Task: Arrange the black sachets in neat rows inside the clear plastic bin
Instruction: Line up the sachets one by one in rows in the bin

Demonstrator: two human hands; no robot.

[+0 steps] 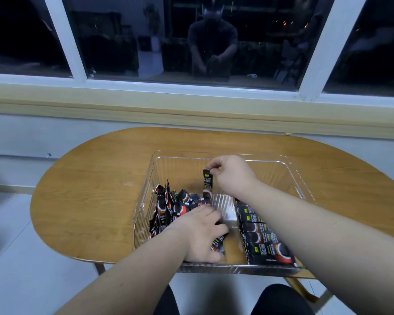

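On the oval wooden counter (96, 189) sits one clear plastic bin (291, 176). The right hand (231, 173) pinches one upright black sachet (207, 186) by its top. Left of it, the left hand (199, 233) presses, fingers closed, on a loose sachet heap (166, 210); a flat sachet row (262, 237) lies under the right forearm.

I see the bin (291, 176) on the table (89, 189), at its near edge, with the window sill (191, 110) behind. Inside it, a loose heap of sachets (166, 208) leans along the left wall and a flat row of sachets (262, 237) lies along the right. My left hand (200, 233) rests between them, and my right hand (232, 176) holds one sachet (207, 185) upright above the middle.
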